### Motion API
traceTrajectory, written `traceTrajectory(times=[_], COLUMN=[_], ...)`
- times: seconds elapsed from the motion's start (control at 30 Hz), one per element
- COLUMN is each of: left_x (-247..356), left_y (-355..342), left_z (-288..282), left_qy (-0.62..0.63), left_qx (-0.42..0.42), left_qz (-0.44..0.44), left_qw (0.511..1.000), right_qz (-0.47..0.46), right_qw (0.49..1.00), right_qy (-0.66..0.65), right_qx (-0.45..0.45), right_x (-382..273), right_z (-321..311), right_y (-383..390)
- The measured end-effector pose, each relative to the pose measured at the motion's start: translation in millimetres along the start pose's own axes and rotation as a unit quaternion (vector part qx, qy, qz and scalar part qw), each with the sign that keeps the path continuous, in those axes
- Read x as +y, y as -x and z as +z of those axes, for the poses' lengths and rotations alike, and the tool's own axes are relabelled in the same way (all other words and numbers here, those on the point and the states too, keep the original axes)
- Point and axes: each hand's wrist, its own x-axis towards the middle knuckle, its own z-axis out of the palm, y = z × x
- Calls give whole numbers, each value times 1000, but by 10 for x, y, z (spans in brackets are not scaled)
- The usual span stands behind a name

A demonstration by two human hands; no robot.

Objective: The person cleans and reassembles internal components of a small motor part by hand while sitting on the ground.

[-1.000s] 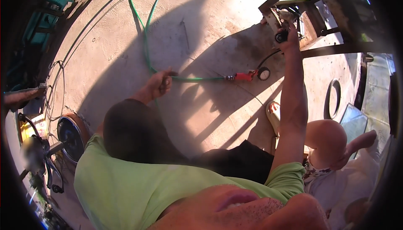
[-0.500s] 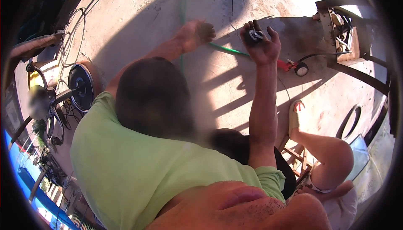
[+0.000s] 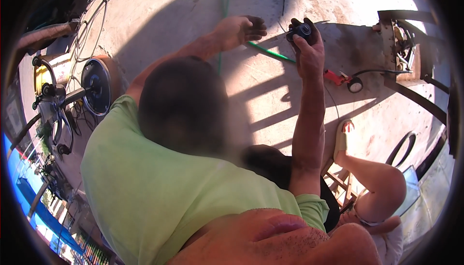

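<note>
My right hand (image 3: 309, 42) is raised ahead of me, thumb and stained fingers closed around a small black round part (image 3: 302, 31) with a shiny metal ring. The part's underside is hidden in the palm. To its left, and apart from it, my left hand (image 3: 244, 29) hovers over the concrete floor. Its darkened fingers point right, loosely bent and apart from the thumb, with nothing visible in them. Below both hands a green hose (image 3: 270, 52) runs to a red tyre inflator (image 3: 333, 75) with a round gauge (image 3: 355, 85).
At the right stands a metal frame (image 3: 388, 45). Another person's sandalled foot (image 3: 341, 142) rests near a wooden stool (image 3: 340, 183). Behind it lies a black tyre-like ring (image 3: 396, 154). On the left are a dark round disc (image 3: 96, 86) and looped cables (image 3: 90, 28).
My right hand has turned, and its thumb and fingers have closed over the round part that lay on the open fingers. My left hand has moved right, closer to it.
</note>
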Motion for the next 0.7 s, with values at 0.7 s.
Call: traceTrajectory(times=[0.7], left_x=[355], left_y=[-57], left_z=[-65], left_qy=[339], left_qx=[-313], left_qz=[-21], left_qw=[887], right_qz=[109], right_qw=[994], right_qy=[28], right_qx=[-12], right_x=[120], right_z=[97], right_y=[128])
